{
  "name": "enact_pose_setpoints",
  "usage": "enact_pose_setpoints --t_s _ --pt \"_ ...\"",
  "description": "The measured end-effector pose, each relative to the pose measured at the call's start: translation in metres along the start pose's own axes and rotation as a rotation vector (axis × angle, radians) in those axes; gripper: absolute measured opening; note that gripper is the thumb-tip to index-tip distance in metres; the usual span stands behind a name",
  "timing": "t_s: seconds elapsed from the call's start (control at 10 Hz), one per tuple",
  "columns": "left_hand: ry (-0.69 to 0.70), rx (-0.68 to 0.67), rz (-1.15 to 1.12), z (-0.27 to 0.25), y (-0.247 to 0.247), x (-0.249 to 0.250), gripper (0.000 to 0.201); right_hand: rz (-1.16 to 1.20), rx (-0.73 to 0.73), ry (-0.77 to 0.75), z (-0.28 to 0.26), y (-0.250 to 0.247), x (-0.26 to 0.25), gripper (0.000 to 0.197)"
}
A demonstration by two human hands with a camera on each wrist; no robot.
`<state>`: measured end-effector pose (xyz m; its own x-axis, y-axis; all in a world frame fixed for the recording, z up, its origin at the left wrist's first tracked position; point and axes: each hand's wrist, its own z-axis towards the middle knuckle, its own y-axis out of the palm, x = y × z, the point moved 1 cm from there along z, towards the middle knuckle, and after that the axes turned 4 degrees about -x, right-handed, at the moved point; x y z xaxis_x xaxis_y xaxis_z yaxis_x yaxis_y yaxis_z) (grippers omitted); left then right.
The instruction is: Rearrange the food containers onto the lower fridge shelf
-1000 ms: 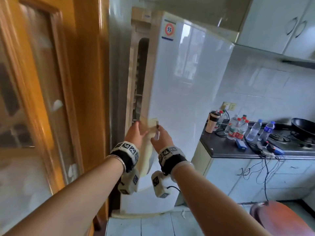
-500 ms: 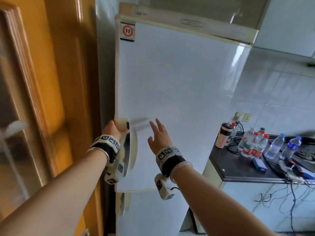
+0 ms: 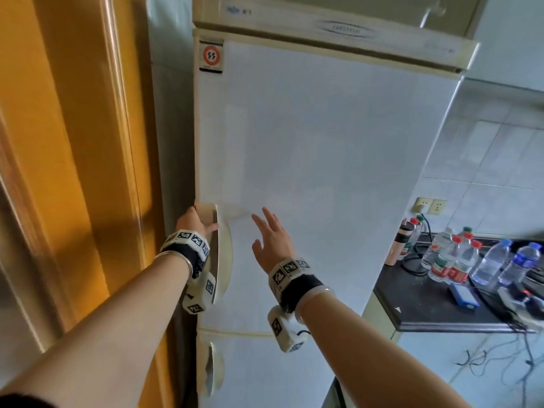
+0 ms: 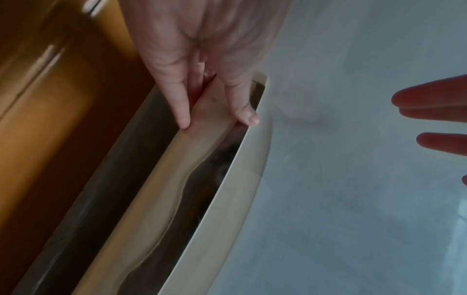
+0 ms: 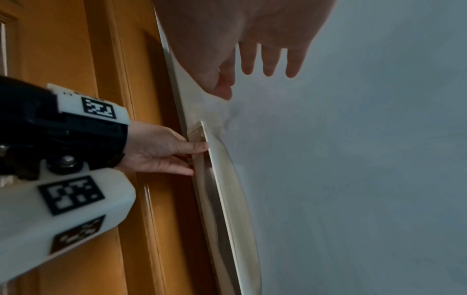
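The white fridge door (image 3: 323, 172) stands closed, so the shelves and food containers are hidden. My left hand (image 3: 195, 222) holds the top of the cream door handle (image 3: 223, 254) at the door's left edge. In the left wrist view its thumb and fingers (image 4: 182, 111) pinch the handle's ridge (image 4: 177, 169). My right hand (image 3: 272, 240) is spread flat in front of the door panel, just right of the handle, holding nothing. In the right wrist view the right hand's fingers (image 5: 267, 59) are straight, and I cannot tell whether they touch the door.
An orange wooden door frame (image 3: 73, 172) stands close on the left. A second fridge door below has its own handle (image 3: 212, 372). To the right a dark counter (image 3: 426, 304) carries water bottles (image 3: 453, 260), a tumbler (image 3: 400, 245) and cables.
The fridge door has swung from ajar to closed. My right hand has let go of the handle and spread out in front of the door; my left hand stays on the handle.
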<state>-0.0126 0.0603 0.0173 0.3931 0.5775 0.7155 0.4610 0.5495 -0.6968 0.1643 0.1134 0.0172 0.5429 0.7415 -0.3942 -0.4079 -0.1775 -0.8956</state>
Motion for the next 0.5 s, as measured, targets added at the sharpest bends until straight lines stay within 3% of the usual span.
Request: enact_pose_setpoints --t_s 0.2,0.5 --pt "-0.001 -0.033 0.05 0.01 0.0 0.002 0.072 0.024 0.013 0.036 0.008 0.003 0.005 0.058" --pt "0.052 -0.044 0.089 -0.025 -0.002 -0.016 0.074 -0.031 -0.101 0.075 -0.007 0.016 0.014 0.056"
